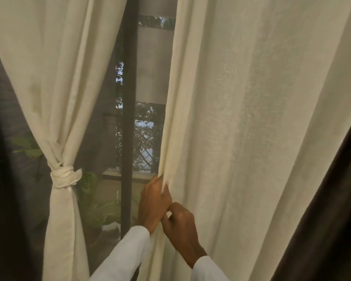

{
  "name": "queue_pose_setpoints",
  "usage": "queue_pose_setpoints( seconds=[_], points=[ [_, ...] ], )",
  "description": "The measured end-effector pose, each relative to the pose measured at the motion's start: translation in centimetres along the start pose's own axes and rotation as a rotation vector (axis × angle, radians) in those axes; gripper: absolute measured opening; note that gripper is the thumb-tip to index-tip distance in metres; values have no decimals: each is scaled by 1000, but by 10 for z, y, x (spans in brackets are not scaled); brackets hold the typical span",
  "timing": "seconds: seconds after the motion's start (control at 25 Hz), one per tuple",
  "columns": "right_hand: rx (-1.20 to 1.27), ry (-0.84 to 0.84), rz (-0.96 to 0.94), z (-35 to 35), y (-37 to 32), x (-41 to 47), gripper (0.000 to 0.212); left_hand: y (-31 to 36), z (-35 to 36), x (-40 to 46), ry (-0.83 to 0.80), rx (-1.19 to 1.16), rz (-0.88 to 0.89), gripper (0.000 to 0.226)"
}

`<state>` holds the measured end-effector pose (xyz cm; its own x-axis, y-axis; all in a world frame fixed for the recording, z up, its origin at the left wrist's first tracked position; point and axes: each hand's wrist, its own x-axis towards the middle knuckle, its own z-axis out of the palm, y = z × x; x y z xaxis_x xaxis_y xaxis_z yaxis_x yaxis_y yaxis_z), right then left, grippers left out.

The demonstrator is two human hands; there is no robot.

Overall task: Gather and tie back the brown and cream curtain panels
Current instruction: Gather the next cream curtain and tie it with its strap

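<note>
The cream curtain panels hang either side of a dark window frame post [128,118], and the job looks roughly half done. The left cream panel [55,78] is already gathered into a narrow waist and bound by a knotted cream tie [65,176], with a brown panel [0,179] hanging dark at the far left beside it. The right cream panel [251,118] hangs loose and wide, not yet bunched or tied, and the right brown panel [322,209] falls free along its right side. The left hand [153,205] grips the inner edge of the right cream panel, its fingers [164,191] curled round a fold of cloth. The right hand [180,224], just below and touching the left, pinches the same edge with bent fingers. What remains, by my judgement, is drawing this panel together, taking in the brown one, and tying them. No tie for the right side shows. Through the gap, leafy plants [95,209] stand beyond the glass; whether they sit in pots I cannot tell.
</note>
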<state>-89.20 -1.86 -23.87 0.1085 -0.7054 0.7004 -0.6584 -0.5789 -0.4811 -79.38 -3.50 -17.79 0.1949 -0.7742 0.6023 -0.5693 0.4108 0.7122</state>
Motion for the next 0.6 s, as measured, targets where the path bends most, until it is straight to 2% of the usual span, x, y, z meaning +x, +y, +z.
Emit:
queue_pose_setpoints(
  seconds=[0.08, 0.12, 0.2, 0.28, 0.4, 0.44, 0.48, 0.52, 0.6],
  points=[
    [-54, -94, -47, -8, 10, -9, 25, -5, -5, -3, 55, 3, 3, 19],
    [-72, -60, -49, -13, 14, -11, 30, -8, -8, -3, 71, 7, 29, 18],
    [-133, 182, 8, -27, 20, -5, 39, -15, -15, -4, 95, 52, 79, 16],
    [-162, 383, 197, -44, 22, 12, 57, -18, -20, -7, 99, 72, 75, 16],
    [-87, 424, 501, -62, 18, 48, 102, -21, -24, -12, 82, 77, 75, 27],
    [-64, 419, 562, -64, 16, 59, 108, -22, -25, -13, 71, 84, 91, 32],
    [-40, 403, 604, -66, 15, 68, 102, -22, -26, -14, 60, 94, 103, 38],
    [-10, 377, 622, -66, 15, 77, 84, -21, -27, -14, 57, 105, 108, 43],
    [8, 332, 576, -63, 16, 85, 34, -17, -30, -16, 45, 107, 100, 57]
  ],
)
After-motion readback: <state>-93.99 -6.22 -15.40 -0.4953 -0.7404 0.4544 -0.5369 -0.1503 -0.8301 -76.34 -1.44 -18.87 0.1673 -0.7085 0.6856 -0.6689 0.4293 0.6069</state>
